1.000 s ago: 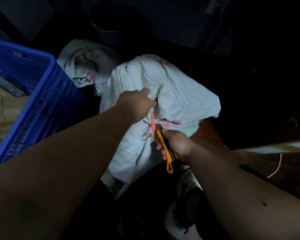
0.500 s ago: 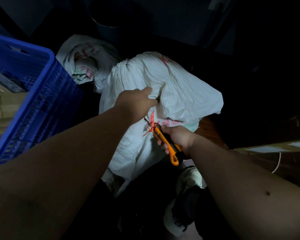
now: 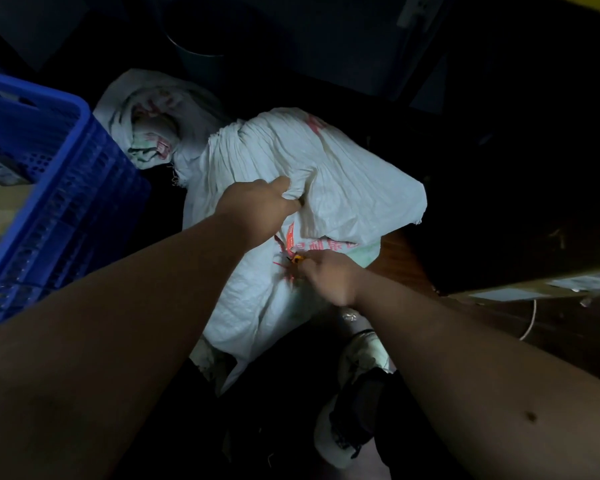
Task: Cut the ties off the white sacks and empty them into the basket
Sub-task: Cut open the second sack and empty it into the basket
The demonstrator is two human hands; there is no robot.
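The white sack (image 3: 291, 161) nearest the person lies on the dark floor between the two forearms, its gathered neck bound by a red tie (image 3: 282, 263). From the fingers outward: the left hand (image 3: 258, 209) has its fingers curled into a fistful of the woven cloth just above the neck, bunching it and lifting it taut. The right hand (image 3: 329, 277) is closed round a utility knife (image 3: 297, 259), of which only the orange tip pokes out past the knuckles, right at the tie's loose red ends. Whether the blade is under the tie or merely against it cannot be told; it is too small and dim.

The step in hand looks to be the cutting of this sack's tie, and the sack is unopened. I judge the next move calls for a short pull of the blade away from the gripping hand while the cloth is held tight, so the tie parts and the weave does not. After that the mouth must be opened and tipped toward the blue basket (image 3: 84, 161), which stands just beside on the left.

By count: two white sacks, the second (image 3: 146, 133) crumpled beyond the first against the basket's corner; one red tie visible; one knife; one blue basket; two hands. A white shoe (image 3: 364, 344) shows below the right wrist.
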